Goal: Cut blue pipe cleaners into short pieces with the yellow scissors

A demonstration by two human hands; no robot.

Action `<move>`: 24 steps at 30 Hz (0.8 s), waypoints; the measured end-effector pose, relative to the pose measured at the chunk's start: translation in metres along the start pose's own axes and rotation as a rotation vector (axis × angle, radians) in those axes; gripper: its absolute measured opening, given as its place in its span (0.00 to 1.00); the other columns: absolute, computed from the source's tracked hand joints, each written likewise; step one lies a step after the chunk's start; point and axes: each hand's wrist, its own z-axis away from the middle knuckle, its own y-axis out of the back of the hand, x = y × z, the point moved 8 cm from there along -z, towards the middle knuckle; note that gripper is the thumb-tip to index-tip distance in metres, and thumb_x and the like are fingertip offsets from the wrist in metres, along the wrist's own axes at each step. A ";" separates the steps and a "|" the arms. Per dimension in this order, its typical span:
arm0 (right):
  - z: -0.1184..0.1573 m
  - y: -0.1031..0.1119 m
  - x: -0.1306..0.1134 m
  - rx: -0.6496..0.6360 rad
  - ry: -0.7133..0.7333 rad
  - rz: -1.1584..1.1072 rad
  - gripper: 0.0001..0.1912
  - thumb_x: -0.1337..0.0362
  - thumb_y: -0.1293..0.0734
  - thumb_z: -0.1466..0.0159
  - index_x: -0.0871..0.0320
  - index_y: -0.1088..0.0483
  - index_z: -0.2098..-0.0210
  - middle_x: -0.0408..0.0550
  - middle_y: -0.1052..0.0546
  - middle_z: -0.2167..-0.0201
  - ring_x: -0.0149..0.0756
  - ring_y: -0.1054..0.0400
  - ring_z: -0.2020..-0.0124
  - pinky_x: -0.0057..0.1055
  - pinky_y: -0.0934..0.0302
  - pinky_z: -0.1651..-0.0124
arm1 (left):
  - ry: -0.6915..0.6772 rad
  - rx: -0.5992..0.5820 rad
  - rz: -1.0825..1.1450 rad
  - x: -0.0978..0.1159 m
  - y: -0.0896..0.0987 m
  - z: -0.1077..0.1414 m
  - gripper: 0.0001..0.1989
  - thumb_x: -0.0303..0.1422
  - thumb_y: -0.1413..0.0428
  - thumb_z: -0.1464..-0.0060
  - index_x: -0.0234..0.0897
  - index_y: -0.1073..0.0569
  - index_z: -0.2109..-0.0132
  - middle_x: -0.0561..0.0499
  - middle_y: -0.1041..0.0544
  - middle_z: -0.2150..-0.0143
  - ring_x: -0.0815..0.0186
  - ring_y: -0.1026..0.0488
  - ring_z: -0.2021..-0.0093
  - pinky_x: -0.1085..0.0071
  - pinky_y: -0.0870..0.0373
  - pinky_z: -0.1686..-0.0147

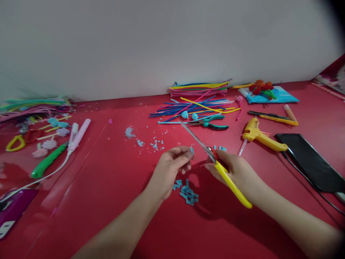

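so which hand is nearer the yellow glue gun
Right: the right hand, holding scissors, is left of the glue gun and nearer the camera; the left hand is farther left.

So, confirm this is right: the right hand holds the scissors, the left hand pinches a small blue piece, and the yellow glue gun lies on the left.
Not quite: the head view shows the yellow glue gun lying on the right. The rest stands: the right hand holds the scissors and the left hand pinches a small blue piece.
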 end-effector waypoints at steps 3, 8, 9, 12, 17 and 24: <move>0.001 -0.005 -0.004 -0.036 -0.005 -0.357 0.10 0.57 0.42 0.43 0.57 0.38 0.70 0.40 0.35 0.80 0.27 0.42 0.79 0.24 0.49 0.78 | 0.099 -0.151 -0.066 -0.008 -0.017 0.005 0.06 0.32 0.46 0.52 0.34 0.29 0.69 0.54 0.32 0.78 0.76 0.40 0.80 0.79 0.47 0.81; 0.000 -0.019 0.002 -0.151 -0.049 -0.646 0.13 0.54 0.43 0.43 0.58 0.40 0.71 0.35 0.41 0.87 0.24 0.46 0.87 0.23 0.49 0.82 | 0.176 -0.290 -0.134 -0.015 -0.032 0.011 0.06 0.31 0.47 0.52 0.33 0.28 0.72 0.51 0.30 0.74 0.76 0.39 0.79 0.79 0.47 0.80; 0.001 -0.021 0.003 -0.168 -0.058 -0.648 0.13 0.54 0.43 0.43 0.58 0.40 0.72 0.34 0.42 0.88 0.24 0.46 0.87 0.23 0.49 0.83 | 0.183 -0.300 -0.139 -0.016 -0.033 0.011 0.06 0.31 0.47 0.52 0.33 0.28 0.72 0.51 0.30 0.74 0.75 0.39 0.78 0.79 0.46 0.80; 0.002 -0.020 0.004 -0.172 -0.104 -0.617 0.11 0.56 0.42 0.43 0.57 0.41 0.73 0.33 0.43 0.88 0.23 0.48 0.88 0.22 0.51 0.84 | 0.162 -0.298 -0.170 -0.015 -0.033 0.011 0.06 0.32 0.47 0.53 0.33 0.28 0.71 0.51 0.31 0.75 0.74 0.39 0.79 0.78 0.46 0.80; 0.005 -0.011 -0.004 -0.099 -0.126 -0.532 0.06 0.62 0.40 0.47 0.57 0.42 0.76 0.34 0.44 0.85 0.22 0.49 0.85 0.20 0.52 0.83 | 0.006 -0.208 -0.292 -0.008 -0.030 0.010 0.04 0.31 0.44 0.56 0.34 0.28 0.71 0.53 0.33 0.76 0.72 0.38 0.76 0.76 0.41 0.75; 0.003 -0.010 -0.003 -0.022 -0.034 -0.401 0.05 0.64 0.41 0.47 0.57 0.42 0.77 0.37 0.43 0.82 0.25 0.49 0.79 0.22 0.51 0.77 | -0.051 -0.141 -0.336 -0.008 -0.026 0.007 0.02 0.29 0.44 0.58 0.35 0.29 0.74 0.54 0.34 0.75 0.70 0.36 0.73 0.74 0.40 0.72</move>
